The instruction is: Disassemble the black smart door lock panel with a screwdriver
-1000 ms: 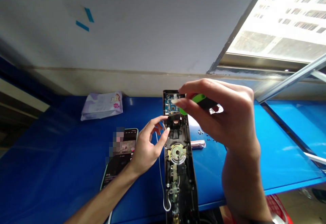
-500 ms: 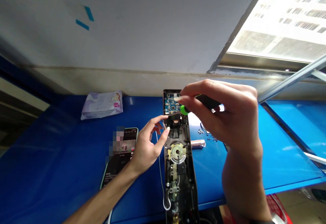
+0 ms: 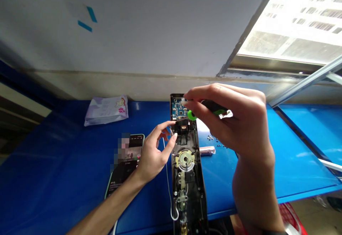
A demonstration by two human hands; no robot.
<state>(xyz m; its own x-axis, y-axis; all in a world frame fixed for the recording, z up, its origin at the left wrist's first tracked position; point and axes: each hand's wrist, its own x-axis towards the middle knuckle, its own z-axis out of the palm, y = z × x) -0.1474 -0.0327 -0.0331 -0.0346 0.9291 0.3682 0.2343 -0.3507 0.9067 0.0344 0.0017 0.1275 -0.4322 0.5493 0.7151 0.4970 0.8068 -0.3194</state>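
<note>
A long, narrow black housing (image 3: pixel 192 188) stretches away from me, its inner side facing up. Inside it are a blue circuit board (image 3: pixel 178 108) at the far end and a round metal part (image 3: pixel 185 159) near the middle. My right hand (image 3: pixel 235 112) grips a green-and-black screwdriver (image 3: pixel 191 115) above the housing. Its thin shaft points left, just below the board; the tip is hard to make out. At the left wall, my left hand (image 3: pixel 156 149) pinches the housing's edge with thumb and fingers. A white cable (image 3: pixel 169 188) runs down past these fingers.
Left of the housing lies a phone (image 3: pixel 128 167) with its screen lit. A pale purple packet (image 3: pixel 107 110) sits farther back on the blue table (image 3: pixel 66 171). To the right are several small screws (image 3: pixel 211 137) and a wrapped reddish-brown stick (image 3: pixel 207 151).
My right hand and the screwdriver have shifted slightly left over the housing. My left hand keeps its place at the edge.
</note>
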